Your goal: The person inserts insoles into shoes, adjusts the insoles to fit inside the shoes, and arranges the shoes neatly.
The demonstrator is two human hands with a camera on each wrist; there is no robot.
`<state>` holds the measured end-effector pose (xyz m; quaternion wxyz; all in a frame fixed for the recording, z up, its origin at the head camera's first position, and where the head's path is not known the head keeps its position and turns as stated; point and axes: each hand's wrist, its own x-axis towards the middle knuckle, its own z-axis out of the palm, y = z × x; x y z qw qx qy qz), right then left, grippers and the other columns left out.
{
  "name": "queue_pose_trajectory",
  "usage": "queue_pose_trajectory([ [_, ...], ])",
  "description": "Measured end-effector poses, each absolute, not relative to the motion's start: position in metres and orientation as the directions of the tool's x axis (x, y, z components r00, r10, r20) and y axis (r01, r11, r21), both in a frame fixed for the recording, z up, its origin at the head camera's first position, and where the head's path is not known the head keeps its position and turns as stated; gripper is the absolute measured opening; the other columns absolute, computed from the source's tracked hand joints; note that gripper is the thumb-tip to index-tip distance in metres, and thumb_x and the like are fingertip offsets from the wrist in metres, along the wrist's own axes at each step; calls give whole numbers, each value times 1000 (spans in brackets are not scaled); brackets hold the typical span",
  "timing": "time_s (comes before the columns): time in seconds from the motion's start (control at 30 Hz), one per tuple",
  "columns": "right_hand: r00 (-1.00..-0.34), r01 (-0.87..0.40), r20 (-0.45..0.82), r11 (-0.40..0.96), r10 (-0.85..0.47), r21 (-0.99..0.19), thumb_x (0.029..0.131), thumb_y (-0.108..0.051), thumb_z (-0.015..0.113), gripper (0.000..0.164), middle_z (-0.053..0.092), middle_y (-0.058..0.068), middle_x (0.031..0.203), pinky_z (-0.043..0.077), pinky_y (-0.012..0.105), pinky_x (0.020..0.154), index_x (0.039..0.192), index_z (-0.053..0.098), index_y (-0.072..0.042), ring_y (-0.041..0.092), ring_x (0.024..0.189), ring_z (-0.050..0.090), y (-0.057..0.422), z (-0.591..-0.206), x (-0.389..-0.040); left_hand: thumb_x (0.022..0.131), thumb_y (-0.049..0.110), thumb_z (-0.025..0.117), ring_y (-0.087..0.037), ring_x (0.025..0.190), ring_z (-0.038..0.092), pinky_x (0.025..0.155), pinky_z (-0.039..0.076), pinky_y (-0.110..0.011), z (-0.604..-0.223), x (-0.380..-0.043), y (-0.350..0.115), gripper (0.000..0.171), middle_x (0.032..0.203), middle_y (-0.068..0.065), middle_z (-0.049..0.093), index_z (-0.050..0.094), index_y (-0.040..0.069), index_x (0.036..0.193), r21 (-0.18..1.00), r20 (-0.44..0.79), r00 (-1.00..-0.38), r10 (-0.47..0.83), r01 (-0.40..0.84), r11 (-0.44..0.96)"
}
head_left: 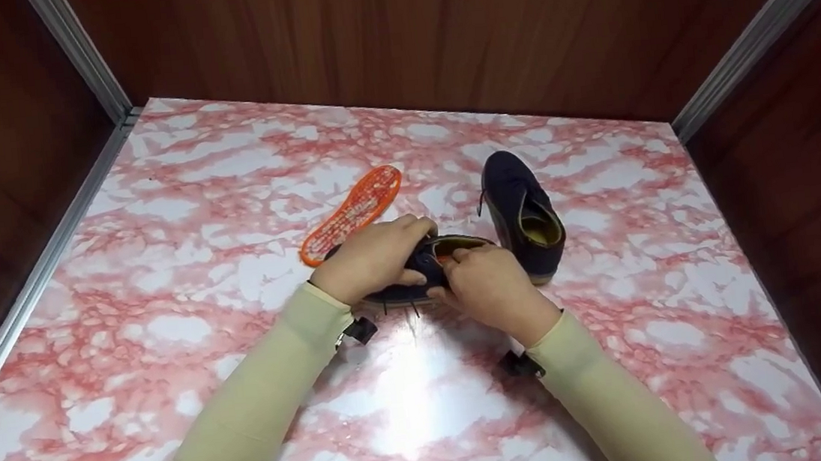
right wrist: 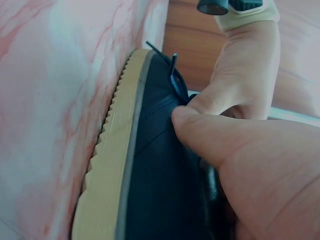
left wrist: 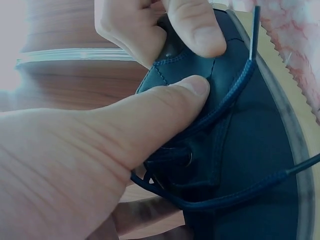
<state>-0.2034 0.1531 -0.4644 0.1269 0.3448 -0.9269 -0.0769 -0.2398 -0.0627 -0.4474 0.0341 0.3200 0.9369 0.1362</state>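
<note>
A dark navy lace-up shoe [head_left: 425, 262] lies sideways before me, sole down, toe to the left. My left hand [head_left: 377, 258] grips it over the laced front, its thumb on the lace flap in the left wrist view. The fingers of my right hand [head_left: 497, 286] reach into the shoe's opening, while its thumb presses the outer side near the collar; the fingertips are hidden. A bit of orange shows inside the opening. Loose lace ends [left wrist: 245, 80] hang over the side. Behind my left hand lies an orange insole [head_left: 352, 213] with a patterned middle.
A matching navy shoe [head_left: 507, 176] stands just right of the held one, toe pointing away, its yellowish lining visible. The red-and-white marbled tabletop [head_left: 186, 327] is bounded by brown wooden panels [head_left: 362, 39] at the back and both sides.
</note>
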Motion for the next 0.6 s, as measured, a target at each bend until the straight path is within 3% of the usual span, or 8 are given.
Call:
queue_pose_trajectory([
  [0.2, -706, -654, 175, 727, -686, 210, 99, -49, 79, 44, 77, 12, 83, 63, 55, 74, 97, 78, -5, 37, 75, 76, 154, -463, -205, 94, 45, 86, -28, 119, 72, 99, 61, -51, -448, -240, -65, 69, 137, -6, 68, 56, 18, 149, 282, 31, -789, 613, 596, 752],
  [0.4, -668, -656, 232, 707, -707, 266, 95, -48, 84, 43, 78, 11, 86, 61, 51, 91, 94, 77, -5, 34, 77, 77, 152, -463, -200, 93, 47, 87, -29, 120, 72, 98, 62, -52, -448, -240, -65, 72, 139, -5, 68, 55, 19, 151, 271, 27, -794, 608, 591, 760],
  [0.5, -663, -641, 267, 715, -699, 279, 95, -45, 84, 39, 77, 9, 85, 59, 57, 98, 90, 78, -6, 33, 74, 76, 152, -462, -197, 94, 46, 86, -28, 121, 72, 100, 61, -51, -448, -240, -64, 71, 138, -6, 68, 55, 18, 151, 279, 22, -793, 609, 589, 758],
  [0.6, -698, -629, 249, 741, -672, 235, 99, -45, 81, 38, 79, 10, 93, 54, 67, 105, 97, 81, -6, 35, 79, 77, 154, -460, -196, 95, 46, 85, -28, 120, 72, 100, 61, -51, -447, -241, -64, 70, 138, -6, 68, 55, 18, 151, 278, 16, -793, 609, 589, 759],
])
